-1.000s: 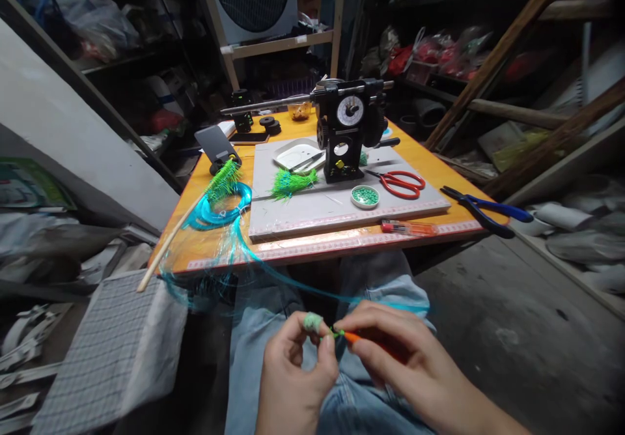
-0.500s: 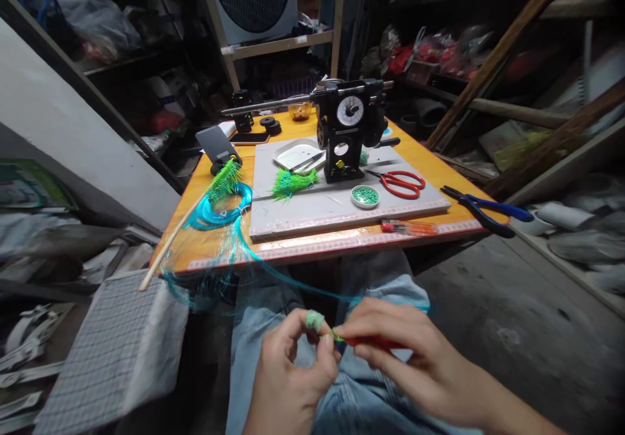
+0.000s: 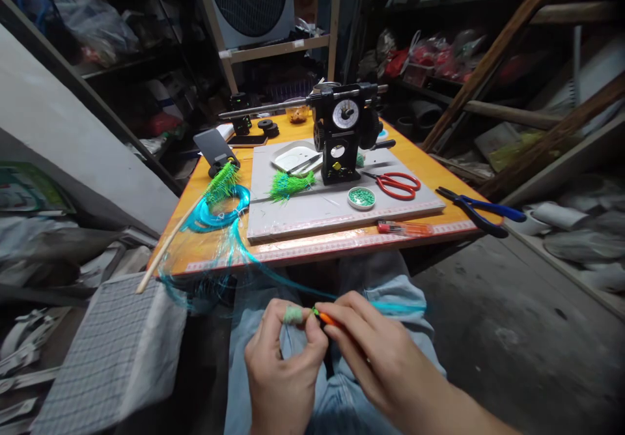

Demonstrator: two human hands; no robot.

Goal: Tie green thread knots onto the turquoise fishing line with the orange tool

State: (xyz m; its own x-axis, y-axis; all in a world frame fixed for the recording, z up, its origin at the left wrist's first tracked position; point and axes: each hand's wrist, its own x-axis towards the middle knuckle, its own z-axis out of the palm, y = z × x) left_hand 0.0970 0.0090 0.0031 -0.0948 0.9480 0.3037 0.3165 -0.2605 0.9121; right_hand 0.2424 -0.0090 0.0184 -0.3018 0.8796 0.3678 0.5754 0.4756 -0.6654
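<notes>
My left hand (image 3: 288, 363) is closed over my lap, its thumb and index finger pinching a tiny bright green piece (image 3: 315, 311). A pale green wrap (image 3: 293, 315) goes round one of its fingers. My right hand (image 3: 378, 350) is closed around a slim orange tool (image 3: 328, 319); the fingers cover most of it. Its visible end meets the green piece between the fingertips. Long blue strands (image 3: 286, 280) run from a blue coil (image 3: 198, 217) on the table's left and pass behind my right hand. Whether either hand holds these strands is unclear.
On the table (image 3: 195, 252) are a black winding machine (image 3: 342, 135), green bristly bundles (image 3: 290, 186), a dish of green beads (image 3: 361, 197), red-handled scissors (image 3: 400, 186), blue-handled pliers (image 3: 481, 210), an orange-red cutter (image 3: 405, 228) and a white tray (image 3: 280, 155). A wooden stick (image 3: 170, 243) overhangs the left edge.
Both hands have shifted left and slightly upward together. My right hand has turned, and the orange tool's end now shows at the green piece. Things on the table have not moved.
</notes>
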